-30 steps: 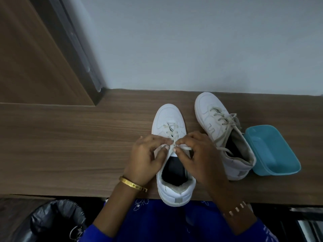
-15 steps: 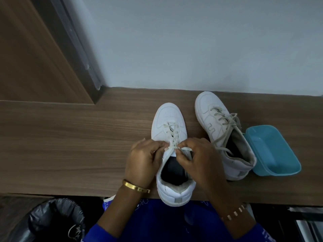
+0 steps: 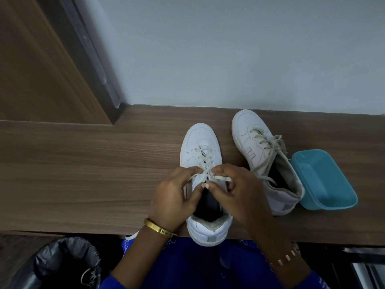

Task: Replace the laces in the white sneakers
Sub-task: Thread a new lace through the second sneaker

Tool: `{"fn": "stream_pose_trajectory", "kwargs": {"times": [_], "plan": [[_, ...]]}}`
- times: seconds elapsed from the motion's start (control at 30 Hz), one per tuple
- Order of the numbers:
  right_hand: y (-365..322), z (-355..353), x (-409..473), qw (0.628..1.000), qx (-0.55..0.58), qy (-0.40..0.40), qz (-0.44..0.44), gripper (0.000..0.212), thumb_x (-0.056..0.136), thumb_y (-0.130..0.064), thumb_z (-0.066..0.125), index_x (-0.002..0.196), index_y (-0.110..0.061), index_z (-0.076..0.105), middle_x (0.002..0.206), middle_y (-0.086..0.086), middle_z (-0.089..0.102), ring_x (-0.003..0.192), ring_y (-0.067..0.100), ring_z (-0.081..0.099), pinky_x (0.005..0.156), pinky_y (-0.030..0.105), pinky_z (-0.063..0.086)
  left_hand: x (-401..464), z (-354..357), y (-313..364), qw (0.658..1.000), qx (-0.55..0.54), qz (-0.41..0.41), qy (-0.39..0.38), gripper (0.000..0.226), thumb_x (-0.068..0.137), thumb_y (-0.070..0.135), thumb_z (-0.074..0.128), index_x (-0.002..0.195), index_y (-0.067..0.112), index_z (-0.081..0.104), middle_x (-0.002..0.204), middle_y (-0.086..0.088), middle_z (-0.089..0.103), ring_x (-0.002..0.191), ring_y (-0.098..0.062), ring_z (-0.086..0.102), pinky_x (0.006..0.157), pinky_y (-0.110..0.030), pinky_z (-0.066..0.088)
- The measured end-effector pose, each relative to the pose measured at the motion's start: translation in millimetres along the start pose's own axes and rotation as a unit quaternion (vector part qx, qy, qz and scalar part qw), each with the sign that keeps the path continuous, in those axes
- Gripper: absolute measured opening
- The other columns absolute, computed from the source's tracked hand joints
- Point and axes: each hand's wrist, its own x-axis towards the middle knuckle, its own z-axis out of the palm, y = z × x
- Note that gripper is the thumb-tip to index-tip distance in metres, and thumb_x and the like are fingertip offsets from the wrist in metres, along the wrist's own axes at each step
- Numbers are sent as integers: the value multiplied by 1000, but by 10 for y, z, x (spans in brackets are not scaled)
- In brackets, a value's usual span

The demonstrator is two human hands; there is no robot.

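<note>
A white leather sneaker (image 3: 201, 155) is stood at the wooden bench's (image 3: 83, 174) front edge. Its cream lace (image 3: 205, 163) is pinched by curled fingers of the left hand (image 3: 174, 197) and right hand (image 3: 239, 195). If uneven tension is applied, 1 end could be pulled from its eyelet.

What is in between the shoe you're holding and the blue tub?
The other white sneaker sits between the held sneaker and the blue tub, its side against the tub, as the head view shows.
</note>
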Motion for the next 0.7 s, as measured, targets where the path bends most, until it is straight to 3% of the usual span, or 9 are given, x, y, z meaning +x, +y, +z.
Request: {"fn": "stream_pose_trajectory", "kwargs": {"times": [0.07, 0.2, 0.4, 0.47, 0.6, 0.7], "plan": [[-10, 29, -5, 995, -78, 18, -57, 30, 77, -39, 49, 92, -21, 68, 77, -10, 66, 71, 13, 59, 58, 26, 48, -5, 6, 8, 1000, 11, -7, 6, 36, 77, 39, 56, 106, 21, 66, 94, 16, 60, 86, 2, 57, 70, 2, 38], [4, 52, 3, 989, -113, 82, -54, 18, 73, -26, 53, 82, -20, 68, 59, -6, 59, 52, 10, 53, 44, 17, 35, -20, 41, 6, 999, 31, -5, 26, 38, 76, 34, 53, 107, 17, 66, 91, 5, 69, 88, -4, 59, 68, -12, 46], [69, 93, -13, 992, -90, 80, -27, 24, 76, -30, 38, 95, -28, 53, 59, -4, 56, 53, 12, 51, 45, 24, 39, -90, 71, -57, 997, 69, -3, 28, 34, 83, 26, 47, 114, 17, 57, 91, -3, 70, 86, -12, 57, 68, -16, 44], [56, 88, -1, 992, -87, 84, -41, 31, 75, -26, 38, 99, -26, 58, 61, -4, 58, 54, 13, 53, 46, 24, 41, -84, 68, -53, 998, 65, 0, 24, 32, 84, 26, 45, 114, 22, 51, 90, -3, 69, 87, -12, 55, 68, -18, 44], [-27, 104, -15, 985, -129, 70, -90, 39, 74, -19, 39, 97, -16, 70, 65, -2, 56, 54, 14, 52, 47, 22, 39, -84, 43, -52, 999, 22, -22, 33, 38, 81, 29, 48, 115, 16, 60, 88, 0, 69, 83, -7, 58, 67, -12, 45], [-73, 140, -18, 979, -157, 80, -100, 24, 74, -19, 52, 90, -16, 70, 73, 0, 59, 62, 17, 55, 52, 24, 43, -73, 20, -32, 999, 17, -27, 24, 44, 80, 33, 48, 117, 13, 61, 93, 3, 67, 86, -5, 58, 68, -4, 43]]}}
